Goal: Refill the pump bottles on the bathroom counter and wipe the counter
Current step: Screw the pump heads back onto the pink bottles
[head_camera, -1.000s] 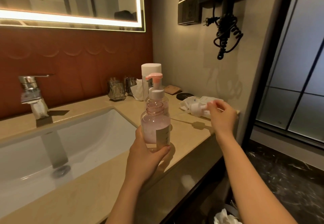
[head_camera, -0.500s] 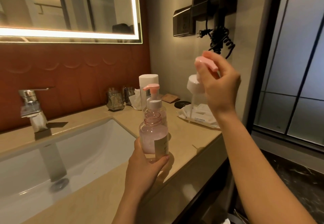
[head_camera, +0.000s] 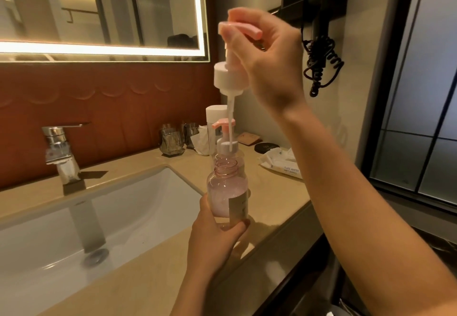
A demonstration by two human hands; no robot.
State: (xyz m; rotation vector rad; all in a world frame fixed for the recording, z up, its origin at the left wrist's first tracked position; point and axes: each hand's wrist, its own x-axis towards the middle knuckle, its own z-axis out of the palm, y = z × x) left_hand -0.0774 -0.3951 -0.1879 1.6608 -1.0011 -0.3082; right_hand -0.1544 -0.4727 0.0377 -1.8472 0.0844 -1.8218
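The left hand (head_camera: 212, 239) is gripping the open pink bottle (head_camera: 226, 192) at the front edge of the counter (head_camera: 272, 199). The right hand (head_camera: 269, 68) is pinching the pump (head_camera: 227, 75), its tube hanging just above the bottle's mouth.

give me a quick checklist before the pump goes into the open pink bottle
1. Bottle neck open, nothing across it: ok.
2. Left hand grips the pink bottle upright: ok.
3. Right hand holds the pump head by its pink nozzle, dip tube hanging straight down: ok.
4. Tube tip inside the neck: not ok, it ends above the rim.
5. Tube tip lined up over the neck in depth: cannot tell from this one view.
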